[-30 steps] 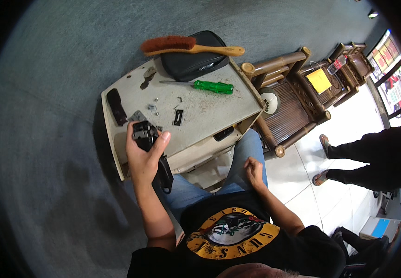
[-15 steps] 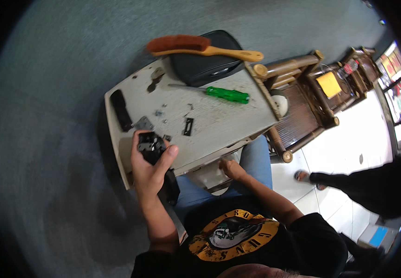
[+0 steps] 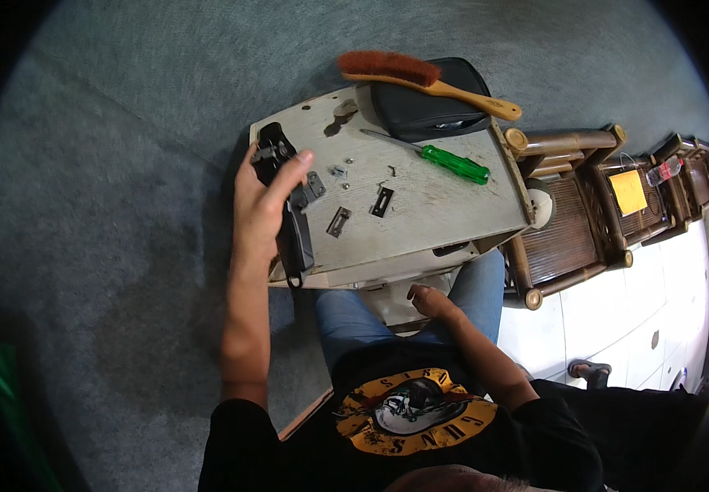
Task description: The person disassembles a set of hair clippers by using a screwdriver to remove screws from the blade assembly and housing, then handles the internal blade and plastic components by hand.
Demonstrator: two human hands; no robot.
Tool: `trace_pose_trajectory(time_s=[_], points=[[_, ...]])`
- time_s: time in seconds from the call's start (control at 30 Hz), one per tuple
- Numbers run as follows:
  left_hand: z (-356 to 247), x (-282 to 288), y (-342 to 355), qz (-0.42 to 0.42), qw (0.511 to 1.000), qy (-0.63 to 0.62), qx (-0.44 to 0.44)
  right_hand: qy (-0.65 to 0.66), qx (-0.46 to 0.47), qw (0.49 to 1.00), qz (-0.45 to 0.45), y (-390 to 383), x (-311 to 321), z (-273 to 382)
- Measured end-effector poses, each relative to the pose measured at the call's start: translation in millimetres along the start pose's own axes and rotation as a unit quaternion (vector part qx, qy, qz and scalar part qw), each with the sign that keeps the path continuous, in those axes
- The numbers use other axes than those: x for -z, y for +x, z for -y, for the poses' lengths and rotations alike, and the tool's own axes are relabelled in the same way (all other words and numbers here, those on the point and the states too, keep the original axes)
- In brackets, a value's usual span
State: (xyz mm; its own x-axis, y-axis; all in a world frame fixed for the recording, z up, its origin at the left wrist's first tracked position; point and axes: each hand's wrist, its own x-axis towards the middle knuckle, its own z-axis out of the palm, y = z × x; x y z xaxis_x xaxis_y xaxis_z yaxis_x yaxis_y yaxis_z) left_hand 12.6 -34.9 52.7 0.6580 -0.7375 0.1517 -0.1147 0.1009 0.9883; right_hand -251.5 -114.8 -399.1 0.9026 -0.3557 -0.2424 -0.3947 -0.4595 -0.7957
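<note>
At the table's left edge my left hand (image 3: 263,201) grips a long black tool body (image 3: 295,242) that looks like an opened hair clipper, its looped end pointing toward me. My thumb lies across its upper part. Just beyond the fingers is a dark curved cover (image 3: 271,133). A grey metal plate (image 3: 314,186) lies close to my thumb. Nearby are small screws (image 3: 339,172), a slotted black plate (image 3: 382,202) and a small dark metal bracket (image 3: 339,221). Over my lap, my right hand (image 3: 431,302) has curled fingers; what they hold, if anything, is hidden.
The worn white table (image 3: 428,225) carries a green-handled screwdriver (image 3: 455,164). On its far side, a red-bristled brush (image 3: 428,80) rests across a black case (image 3: 432,115). Bamboo chairs (image 3: 563,230) stand right, one holding a yellow item (image 3: 628,193). Another person's foot (image 3: 590,371) is at lower right.
My left hand has moved farther over the table with the black clipper body, up beside the dark cover. A small metal bracket now lies apart on the tabletop. My right hand stays over my lap.
</note>
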Motion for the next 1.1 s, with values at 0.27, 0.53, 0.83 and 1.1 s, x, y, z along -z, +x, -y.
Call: trace_pose_trajectory(time_s=[0.27, 0.53, 0.83, 1.1], points=[[-2.8, 0.4, 54.2, -0.012, 0.997, -0.004, 0.074, 0.006, 0.014, 1.000, -0.022, 1.6, 1.0, 2.5], [19.4, 0.5, 88.0, 0.059, 0.988, 0.037, 0.138, 0.003, 0.000, 0.999, -0.032, 1.4, 0.3, 0.1], [39.8, 9.3, 108.6, 0.089, 0.973, 0.171, 0.128, -0.013, -0.006, 0.999, -0.035, 2.1, 0.1, -2.6], [38.5, 4.7, 107.3, 0.066, 0.966, 0.231, 0.094, 0.006, -0.014, 0.999, -0.037, 4.2, -3.5, -10.4]])
